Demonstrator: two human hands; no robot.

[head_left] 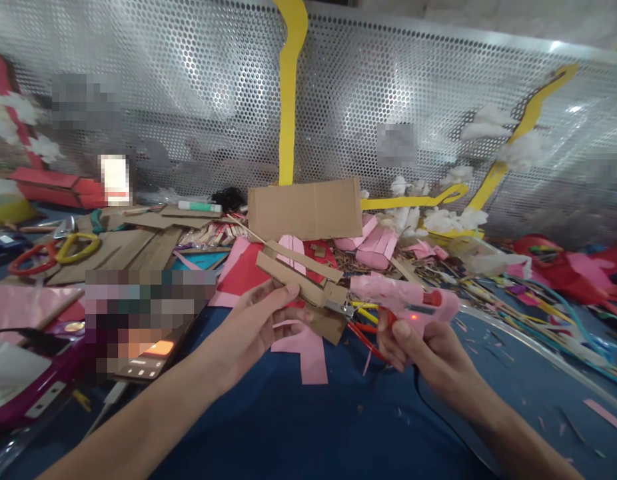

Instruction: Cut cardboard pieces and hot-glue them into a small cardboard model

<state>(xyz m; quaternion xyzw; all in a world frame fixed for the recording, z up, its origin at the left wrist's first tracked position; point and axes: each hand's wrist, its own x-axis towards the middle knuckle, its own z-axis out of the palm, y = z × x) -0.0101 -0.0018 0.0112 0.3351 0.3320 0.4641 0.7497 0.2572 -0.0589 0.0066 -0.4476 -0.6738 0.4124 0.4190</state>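
My left hand (pixel 268 317) pinches a small folded cardboard piece (pixel 291 277) between thumb and fingers. Wrapped round the handle of a pink glue gun (pixel 406 297) is my right hand (pixel 413 340); a small red light glows on the gun's side. The gun points left, its nozzle close to the right end of the cardboard piece. Pink paper (pixel 313 363) lies below my left hand, and red-handled scissors (pixel 366 337) lie between the hands. Behind them stands a larger cardboard panel (pixel 306 210).
A phone (pixel 158 347) and a purple device (pixel 38 380) lie at the left, with orange and yellow scissors (pixel 77 248) beyond. Pink boxes (pixel 377 245), sticks and cotton lie at the back right. A perforated metal screen (pixel 348 87) rises behind. The gun's black cord (pixel 438 417) trails forward.
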